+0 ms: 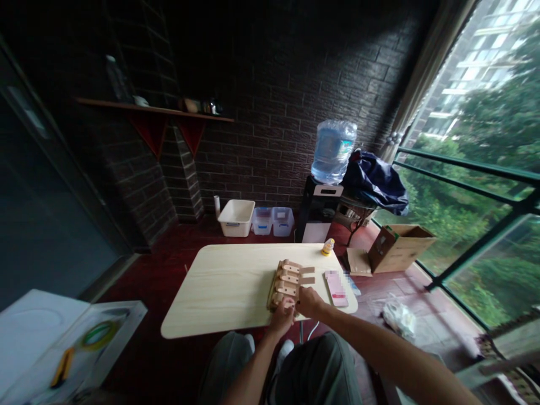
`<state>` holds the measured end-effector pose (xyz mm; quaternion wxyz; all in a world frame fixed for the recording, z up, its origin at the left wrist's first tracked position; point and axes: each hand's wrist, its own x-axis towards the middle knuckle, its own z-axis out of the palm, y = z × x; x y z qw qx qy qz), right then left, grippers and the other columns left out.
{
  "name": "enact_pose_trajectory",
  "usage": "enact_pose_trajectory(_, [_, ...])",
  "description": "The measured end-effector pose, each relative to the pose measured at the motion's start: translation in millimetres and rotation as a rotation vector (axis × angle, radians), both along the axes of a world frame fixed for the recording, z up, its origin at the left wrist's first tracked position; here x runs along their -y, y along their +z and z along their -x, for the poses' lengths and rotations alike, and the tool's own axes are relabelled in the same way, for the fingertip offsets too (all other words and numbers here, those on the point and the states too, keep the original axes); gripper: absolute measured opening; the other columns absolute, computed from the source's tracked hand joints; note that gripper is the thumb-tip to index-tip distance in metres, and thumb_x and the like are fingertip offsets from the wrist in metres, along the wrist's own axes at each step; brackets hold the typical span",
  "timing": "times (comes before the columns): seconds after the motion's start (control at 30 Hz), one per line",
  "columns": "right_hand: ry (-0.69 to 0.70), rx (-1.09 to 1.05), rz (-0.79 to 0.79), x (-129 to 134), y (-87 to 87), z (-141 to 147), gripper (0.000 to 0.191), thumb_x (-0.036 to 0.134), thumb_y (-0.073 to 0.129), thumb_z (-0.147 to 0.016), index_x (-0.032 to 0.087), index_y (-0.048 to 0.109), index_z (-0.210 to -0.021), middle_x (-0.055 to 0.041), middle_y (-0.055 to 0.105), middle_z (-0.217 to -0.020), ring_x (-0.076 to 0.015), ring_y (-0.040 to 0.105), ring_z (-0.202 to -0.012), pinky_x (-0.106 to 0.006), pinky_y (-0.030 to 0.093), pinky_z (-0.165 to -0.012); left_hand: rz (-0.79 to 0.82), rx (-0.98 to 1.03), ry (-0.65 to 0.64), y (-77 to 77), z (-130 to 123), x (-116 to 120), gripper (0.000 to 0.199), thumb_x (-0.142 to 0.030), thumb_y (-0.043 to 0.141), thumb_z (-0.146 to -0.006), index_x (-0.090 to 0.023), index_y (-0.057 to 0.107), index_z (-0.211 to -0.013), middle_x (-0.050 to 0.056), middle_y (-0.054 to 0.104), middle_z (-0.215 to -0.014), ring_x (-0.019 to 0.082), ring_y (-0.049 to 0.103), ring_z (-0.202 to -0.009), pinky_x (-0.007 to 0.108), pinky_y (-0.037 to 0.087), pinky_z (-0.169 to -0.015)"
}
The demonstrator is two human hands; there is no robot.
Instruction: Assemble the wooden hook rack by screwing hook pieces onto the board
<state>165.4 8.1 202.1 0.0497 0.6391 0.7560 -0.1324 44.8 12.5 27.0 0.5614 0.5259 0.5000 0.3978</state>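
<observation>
On the table (223,287) lies a tan, wood- or cardboard-like assembly (289,277), with several parallel raised bars across it and dark dots along them. Flat tan strips (307,270) stick out from its right side. My left hand (282,316) is at the assembly's near end, fingers pinched together. Close beside it, my right hand (310,304) is also closed, its fingertips turned toward the left ones at the near right corner. Whatever is between the fingers is too small and partly hidden to name.
A pink box-like packet (336,288) lies right of the assembly, and a small yellow-capped bottle (328,247) stands at the far right corner. Beyond are plastic bins (236,218), a water dispenser (320,208) and a cardboard box (399,247). A white case (105,337) stands at lower left.
</observation>
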Motion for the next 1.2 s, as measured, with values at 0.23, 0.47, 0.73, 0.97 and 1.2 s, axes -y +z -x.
enact_pose_trajectory(0.23, [0.388, 0.212, -0.045, 6.8, 9.0, -10.6, 0.029, 0.016, 0.05, -0.097, 0.016, 0.072, -0.115, -0.0186, 0.076, -0.108, -0.0311, 0.075, -0.098, -0.039, 0.057, -0.078, 0.027, 0.088, 0.021, 9.2, -0.7, 2.8, 0.034, -0.05, 0.061, -0.087, -0.02, 0.056, -0.104, -0.007, 0.054, -0.054, 0.011, 0.049, -0.043, 0.022, 0.035, -0.048])
enact_pose_trajectory(0.47, [0.501, 0.267, -0.06, 8.4, 4.7, -5.9, 0.028, 0.011, 0.048, -0.098, 0.016, 0.072, -0.113, -0.0166, 0.076, -0.109, -0.0281, 0.075, -0.101, -0.039, 0.059, -0.082, 0.049, 0.073, 0.004, 7.1, 2.3, 1.2, 0.036, -0.048, 0.059, -0.089, -0.019, 0.057, -0.111, -0.007, 0.057, -0.056, 0.011, 0.05, -0.044, 0.023, 0.037, -0.05])
enact_pose_trajectory(0.73, [0.35, 0.22, -0.015, 4.6, -6.2, -4.2, 0.035, 0.009, 0.047, -0.097, 0.011, 0.068, -0.126, -0.0208, 0.076, -0.113, -0.0305, 0.074, -0.104, -0.04, 0.059, -0.086, -0.008, 0.064, -0.002, -12.0, -4.8, -6.4, 0.046, -0.056, 0.056, -0.088, -0.018, 0.057, -0.112, -0.007, 0.054, -0.053, 0.013, 0.05, -0.045, 0.023, 0.036, -0.05])
enact_pose_trajectory(0.97, [0.189, 0.139, 0.038, -3.4, -13.4, -6.0, 0.031, 0.015, 0.061, -0.093, 0.012, 0.069, -0.123, -0.0184, 0.076, -0.113, -0.0281, 0.074, -0.104, -0.034, 0.056, -0.084, 0.005, 0.061, -0.013, -14.7, -6.9, -8.2, 0.036, -0.047, 0.055, -0.089, -0.02, 0.057, -0.111, -0.006, 0.058, -0.058, 0.011, 0.052, -0.046, 0.023, 0.039, -0.051])
enact_pose_trajectory(1.2, [0.084, 0.093, -0.013, -0.3, -12.7, -8.3, 0.029, 0.017, 0.054, -0.092, 0.01, 0.072, -0.116, -0.0175, 0.074, -0.112, -0.0274, 0.07, -0.102, -0.034, 0.054, -0.086, 0.016, 0.009, 0.012, -9.2, -6.9, -6.6, 0.031, -0.043, 0.056, -0.09, -0.02, 0.058, -0.11, -0.006, 0.057, -0.057, 0.013, 0.053, -0.047, 0.024, 0.04, -0.052])
